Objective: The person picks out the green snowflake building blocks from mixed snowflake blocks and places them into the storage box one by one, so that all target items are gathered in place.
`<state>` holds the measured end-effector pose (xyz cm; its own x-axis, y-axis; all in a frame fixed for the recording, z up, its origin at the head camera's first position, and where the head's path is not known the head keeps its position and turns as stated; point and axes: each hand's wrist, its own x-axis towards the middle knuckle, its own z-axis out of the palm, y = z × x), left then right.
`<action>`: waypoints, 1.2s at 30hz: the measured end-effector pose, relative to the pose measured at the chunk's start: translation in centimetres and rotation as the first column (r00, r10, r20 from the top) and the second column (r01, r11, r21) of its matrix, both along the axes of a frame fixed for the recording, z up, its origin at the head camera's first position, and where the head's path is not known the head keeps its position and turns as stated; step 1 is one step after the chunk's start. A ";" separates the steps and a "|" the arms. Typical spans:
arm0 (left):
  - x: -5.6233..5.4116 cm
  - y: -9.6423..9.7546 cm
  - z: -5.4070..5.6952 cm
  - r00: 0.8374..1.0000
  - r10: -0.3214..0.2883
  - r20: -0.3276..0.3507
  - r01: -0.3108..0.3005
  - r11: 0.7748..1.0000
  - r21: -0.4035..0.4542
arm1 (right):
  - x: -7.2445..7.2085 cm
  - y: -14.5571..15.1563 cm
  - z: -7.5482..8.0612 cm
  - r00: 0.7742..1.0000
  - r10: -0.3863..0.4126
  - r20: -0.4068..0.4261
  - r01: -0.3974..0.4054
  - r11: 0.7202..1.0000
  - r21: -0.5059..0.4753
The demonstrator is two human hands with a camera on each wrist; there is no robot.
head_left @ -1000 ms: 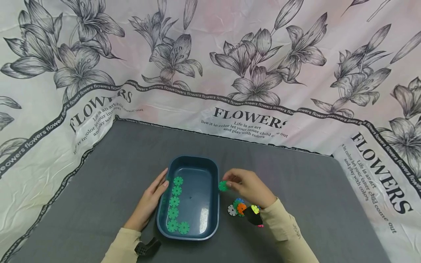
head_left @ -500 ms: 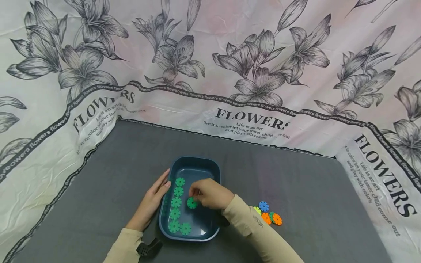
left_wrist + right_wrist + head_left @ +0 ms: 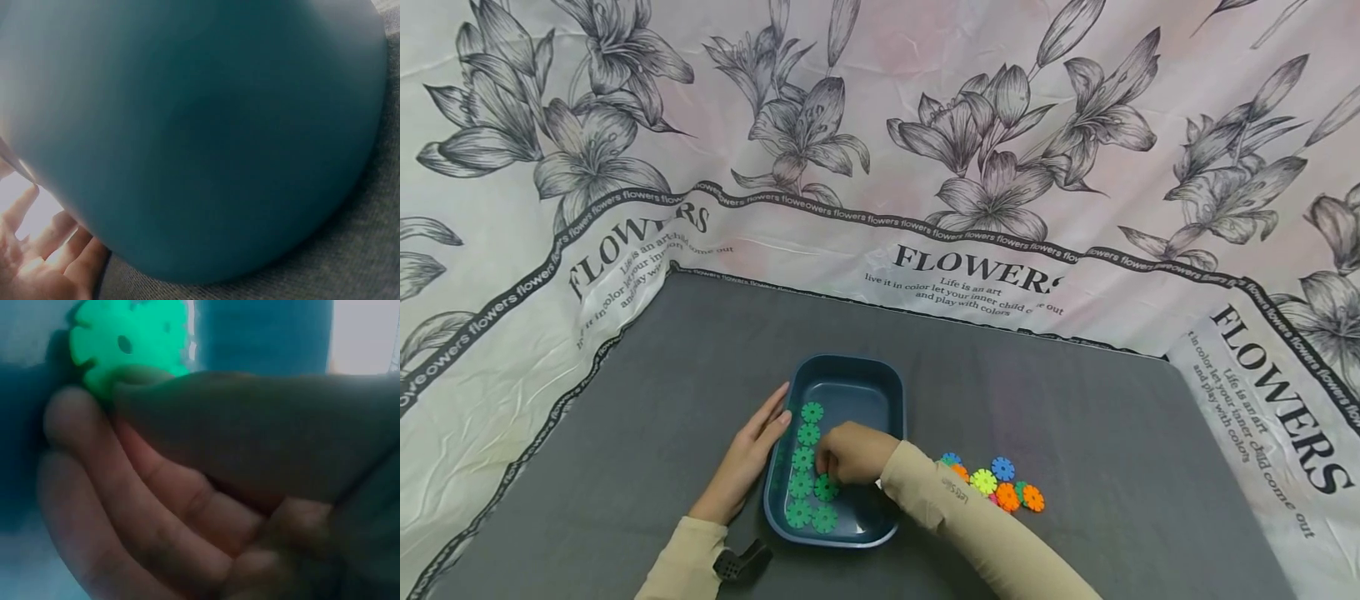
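Observation:
A blue rectangular tray (image 3: 850, 535) stands on the grey cloth. Inside, several green notched plastic discs (image 3: 812, 412) line its left side, and one disc (image 3: 824, 519) lies beside the bottom one. My right hand (image 3: 856, 452) reaches into the tray, its thumb and finger pinching another green notched disc (image 3: 134, 340), which sits just above that disc in the head view. My left hand (image 3: 747, 454) touches the tray's left side, thumb at the rim. In the left wrist view, its fairly straight fingers (image 3: 87, 265) lie against the outer wall.
Right of the tray lies a loose group of notched discs, with blue (image 3: 1003, 468), yellow (image 3: 983, 482) and orange (image 3: 1033, 498) ones showing; my right sleeve (image 3: 958, 500) partly covers it. A flower-printed curtain (image 3: 820, 233) borders the table's back and sides.
My right hand has carried the green disc from outside the tray's right rim into the tray, leftward and down toward the other discs. My left hand stays at the tray's left side.

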<state>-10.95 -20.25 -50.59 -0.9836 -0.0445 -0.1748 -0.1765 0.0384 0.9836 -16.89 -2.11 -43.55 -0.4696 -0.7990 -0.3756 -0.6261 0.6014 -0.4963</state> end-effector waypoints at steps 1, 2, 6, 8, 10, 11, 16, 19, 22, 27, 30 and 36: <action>0.0 0.0 0.0 1.000 0.001 0.000 -0.001 1.000 0.003 | 0.1 0.0 -0.1 1.000 0.003 -0.011 -0.003 1.000 0.013; 0.0 0.1 0.0 1.000 0.003 -0.002 -0.003 1.000 0.004 | 0.1 -0.1 -0.1 1.000 0.007 -0.023 -0.007 1.000 0.023; -0.1 0.2 0.1 1.000 0.002 -0.009 -0.002 1.000 0.005 | 0.4 0.0 0.0 0.998 0.014 -0.053 -0.012 0.999 0.039; 0.0 0.2 0.1 1.000 0.000 -0.011 0.000 1.000 0.001 | 0.4 0.0 0.2 0.998 0.013 -0.059 -0.011 0.999 0.037; 0.0 0.2 0.2 1.000 -0.002 -0.014 0.002 1.000 -0.003 | 0.5 0.0 0.3 0.997 0.016 -0.071 -0.013 0.999 0.035; 0.0 0.2 0.2 1.000 -0.004 -0.016 0.004 1.000 -0.005 | 0.5 0.0 0.3 0.997 0.017 -0.074 -0.015 0.999 0.034; 0.1 0.2 0.4 1.000 -0.005 -0.020 0.005 1.000 0.002 | 0.6 -0.1 0.2 0.996 0.006 -0.090 -0.003 0.999 0.034; 0.1 0.2 0.4 1.000 -0.005 -0.017 0.005 1.000 -0.001 | 0.8 -0.2 0.0 0.996 -0.015 -0.088 0.018 0.999 0.037; 0.1 0.2 0.3 1.000 -0.004 -0.015 0.004 1.000 -0.010 | 0.9 -0.2 -0.1 0.996 -0.033 -0.081 0.036 0.999 0.039; 0.1 0.2 0.2 1.000 0.000 -0.013 0.000 1.000 -0.008 | 1.1 -0.3 -0.1 0.995 -0.037 -0.089 0.039 0.999 0.027; 0.2 0.1 0.2 1.000 0.003 -0.011 -0.004 1.000 -0.010 | 1.2 -0.4 -0.1 0.995 -0.037 -0.090 0.039 0.999 0.020; 0.0 0.1 0.2 1.000 -0.001 0.001 0.001 1.000 -0.015 | 0.3 0.8 1.2 0.996 -0.060 -0.060 0.053 0.993 -0.107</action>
